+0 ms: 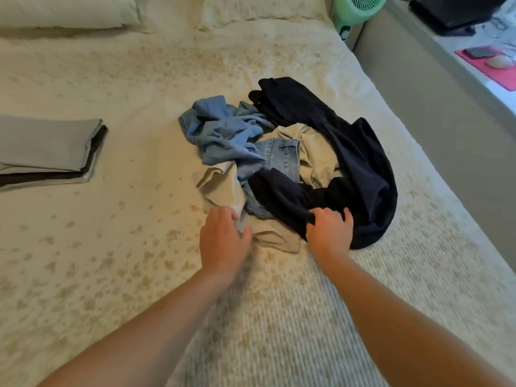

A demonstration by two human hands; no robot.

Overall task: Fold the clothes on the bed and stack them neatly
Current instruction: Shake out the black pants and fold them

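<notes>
Two folded garments sit stacked at the left edge of the frame: a grey folded piece [47,143] on top, with a darker layer [42,178] showing beneath its lower edge. In the upper left corner lies a pale pillow [64,11], on the cream patterned bed [111,247] that fills most of the view. At the centre is a loose heap of unfolded clothes. Its left part is a crumpled light-blue denim garment [223,129], and below that a beige garment [223,188] spreads toward the lower middle. The left hand [223,241] rests at the near edge of this beige cloth, fingers curled and seemingly pinching a fold, though motion blur makes the grip hard to confirm. Just to the right, the right hand [329,233] grips the edge of a dark navy garment [360,169], fingers bunched into the fabric; this piece curls around the right side of the heap. In the upper right stands a mint-green fan [357,9], beside the bed.
</notes>
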